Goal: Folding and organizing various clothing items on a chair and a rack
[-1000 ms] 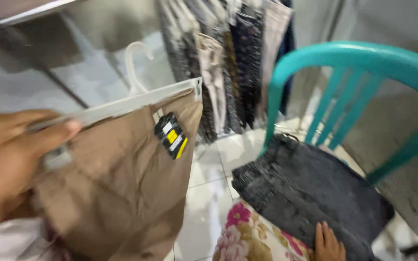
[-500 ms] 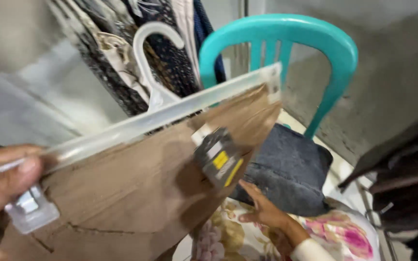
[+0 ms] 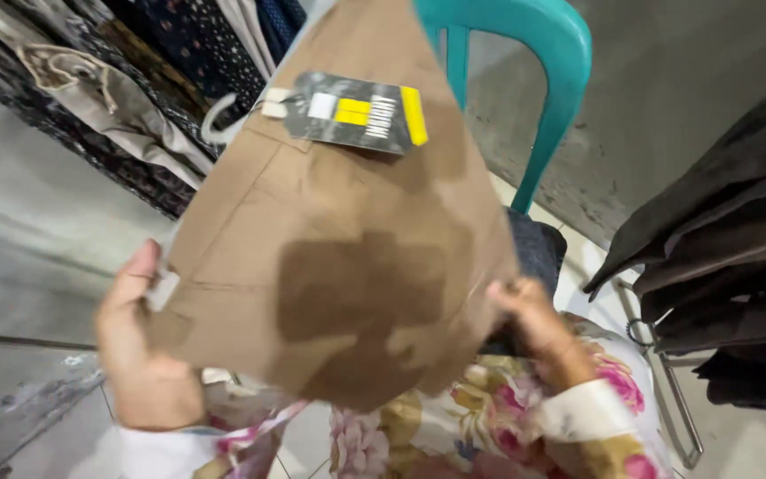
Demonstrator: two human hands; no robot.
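Observation:
A tan garment (image 3: 339, 257) on a white clip hanger (image 3: 214, 120) is held up in front of me, with a dark tag (image 3: 352, 111) bearing a yellow patch hanging near its top. My left hand (image 3: 139, 346) grips the garment's left edge by a hanger clip. My right hand (image 3: 534, 324) holds its right edge. Both wrists wear floral sleeves. A dark grey denim piece (image 3: 538, 248) lies on the seat of a teal plastic chair (image 3: 525, 53) behind the garment, mostly hidden.
Patterned clothes (image 3: 90, 98) hang on the left. Dark garments (image 3: 729, 266) hang on a rack at the right, with a metal hanger (image 3: 667, 390) below them. The floor is pale tile and the wall behind the chair is grey.
The tan garment has swung upright and closer to the camera. My right hand rose from the denim and took the garment's right edge. The view shifted toward the chair.

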